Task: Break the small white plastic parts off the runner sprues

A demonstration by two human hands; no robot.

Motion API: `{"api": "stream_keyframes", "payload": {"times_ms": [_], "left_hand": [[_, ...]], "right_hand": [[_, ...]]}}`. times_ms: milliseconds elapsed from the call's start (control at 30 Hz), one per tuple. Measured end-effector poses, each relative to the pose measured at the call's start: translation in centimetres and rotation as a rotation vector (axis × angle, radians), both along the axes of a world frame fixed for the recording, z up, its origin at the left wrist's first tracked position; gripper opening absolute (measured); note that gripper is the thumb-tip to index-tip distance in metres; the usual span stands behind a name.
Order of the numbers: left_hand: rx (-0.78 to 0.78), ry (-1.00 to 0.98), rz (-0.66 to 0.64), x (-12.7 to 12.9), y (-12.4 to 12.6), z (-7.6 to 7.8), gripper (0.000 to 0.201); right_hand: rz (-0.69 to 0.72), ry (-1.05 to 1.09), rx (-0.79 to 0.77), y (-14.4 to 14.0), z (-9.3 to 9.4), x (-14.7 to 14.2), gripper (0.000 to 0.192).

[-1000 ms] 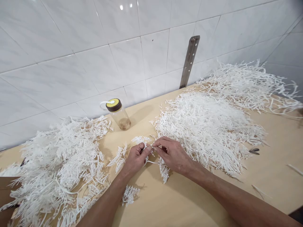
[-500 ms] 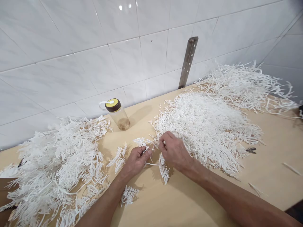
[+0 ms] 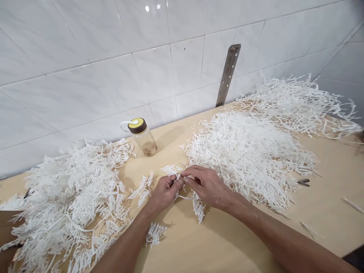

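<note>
Right hand point(image 3: 212, 187) is back in from pile's near edge, fingertips meeting left hand point(image 3: 166, 191) again. Left pinches white strand point(image 3: 184, 197); right's fingertips narrowed close by, can't tell from my feed what they grip. Strand runs out below left fingers toward white sprig point(image 3: 198, 208) under right hand, over table point(image 3: 227, 242). Big white pile point(image 3: 244, 151) just beyond right; bottle point(image 3: 143, 138) stands farther back, near wall point(image 3: 108, 87).

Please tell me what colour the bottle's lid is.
The lid is yellow on top, dark brown around its side; the head view shows it.
</note>
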State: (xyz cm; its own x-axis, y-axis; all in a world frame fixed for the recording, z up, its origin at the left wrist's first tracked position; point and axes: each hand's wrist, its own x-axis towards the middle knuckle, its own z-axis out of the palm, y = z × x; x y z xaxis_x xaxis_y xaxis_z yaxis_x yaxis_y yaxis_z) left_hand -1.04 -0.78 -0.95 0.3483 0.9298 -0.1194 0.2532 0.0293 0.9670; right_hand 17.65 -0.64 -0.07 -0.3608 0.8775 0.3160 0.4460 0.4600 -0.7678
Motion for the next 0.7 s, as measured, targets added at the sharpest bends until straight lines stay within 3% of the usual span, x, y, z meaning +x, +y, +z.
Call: {"api": "stream_keyframes", "payload": {"times_ms": [467,700], "left_hand": [[0.023,0.007,0.027,0.1,0.07,-0.35,0.048],[0.048,0.037,-0.019,0.18,0.06,0.19,0.051]], "right_hand": [[-0.006,-0.067,-0.034,0.29,-0.04,0.44,0.018],[-0.026,-0.303,0.078,0.12,-0.43,0.07,0.02]]}}
